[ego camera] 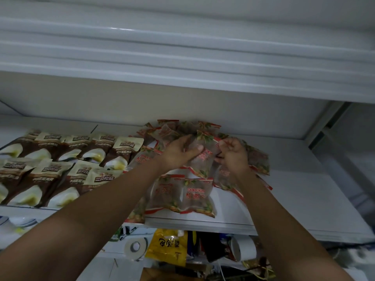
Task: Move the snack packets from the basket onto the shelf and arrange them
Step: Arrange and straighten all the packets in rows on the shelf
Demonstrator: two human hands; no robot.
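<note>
Both my arms reach up onto a white shelf (294, 189). My left hand (180, 153) and my right hand (233, 155) together grip one translucent snack packet (205, 157) with red lettering, held above a loose pile of the same packets (182, 193). More of these packets lie fanned out behind the hands (174, 128) and to the right (259, 161). Brown-and-cream snack packets (60, 167) fill the shelf's left half in two overlapping rows. No basket is in view.
Another white shelf (182, 57) hangs close overhead. Below the shelf edge sit a yellow bag (168, 246), a tape roll (136, 248), a white cup (243, 248) and other clutter. Bare shelf surface lies to the right of the translucent packets.
</note>
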